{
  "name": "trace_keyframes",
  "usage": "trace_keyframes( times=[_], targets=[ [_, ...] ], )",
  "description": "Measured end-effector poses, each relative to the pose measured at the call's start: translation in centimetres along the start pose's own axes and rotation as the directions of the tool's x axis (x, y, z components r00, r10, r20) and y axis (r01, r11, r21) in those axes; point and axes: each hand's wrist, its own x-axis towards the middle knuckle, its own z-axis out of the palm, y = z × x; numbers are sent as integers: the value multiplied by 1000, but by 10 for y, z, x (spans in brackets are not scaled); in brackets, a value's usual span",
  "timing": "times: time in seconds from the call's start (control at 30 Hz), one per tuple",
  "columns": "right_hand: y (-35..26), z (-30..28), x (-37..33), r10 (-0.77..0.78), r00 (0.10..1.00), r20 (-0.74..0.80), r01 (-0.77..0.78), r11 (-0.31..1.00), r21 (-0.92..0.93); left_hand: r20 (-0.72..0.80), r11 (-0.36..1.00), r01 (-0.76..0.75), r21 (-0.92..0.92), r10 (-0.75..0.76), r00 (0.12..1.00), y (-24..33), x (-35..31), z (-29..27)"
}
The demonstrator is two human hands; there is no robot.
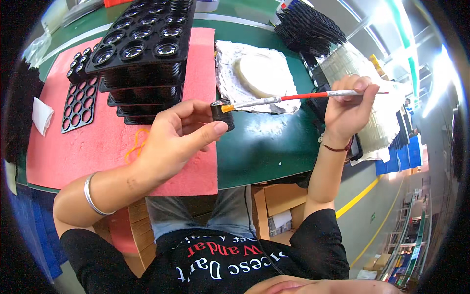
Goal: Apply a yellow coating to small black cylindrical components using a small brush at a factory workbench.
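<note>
Between the fingers and thumb of my left hand [178, 134] is a small black cylindrical lens barrel [224, 119], held over the edge of a pink mat. My right hand [350, 105] pinches a thin paintbrush [297, 97] with a red and silver handle. Its yellowish bristles touch the upper end of the barrel, and the handle slants up to the right. Left of the barrel rises a stack of black trays [142, 73], the top one filled with round glass lenses. Beside it lies a flat black plate with round holes [78, 105], several small black lens pieces [81, 63] at its far end.
A white round pad on crumpled white cloth [293, 104] lies beyond the brush. The pink mat [98, 152] covers the left of the green table [264, 166]. Black trays [311, 29] and pale stacked sheets [360, 73] stand at the right. A cardboard box [262, 210] is under the table.
</note>
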Motion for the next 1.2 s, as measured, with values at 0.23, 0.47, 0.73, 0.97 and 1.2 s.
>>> trace_keyframes(
  times=[0.23, 0.47, 0.73, 0.97, 1.2],
  targets=[
    [-2, -4, 1, -18, 1000, -3, 18, 1000, -6, 31, 999, -27, -29, 28, 999, -4, -1, 0],
    [0, -8, 4, -39, 999, 3, 39, 999, -24, 89, 996, -89, 8, 88, 992, -6, 3, -1],
    [3, -9, 5, -94, 994, -61, 90, 994, -57, 170, 996, -52, 76, 39, 985, 0, -7, -1],
    [2, -23, 8, -77, 976, -205, 76, 997, -12, 456, 469, -775, 423, 629, 629, 35, -42, -26],
    [1, -17, 7, -108, 975, -194, 95, 993, -77, -242, 441, -344, 829, 837, 492, 38, -40, -126]
  ],
)
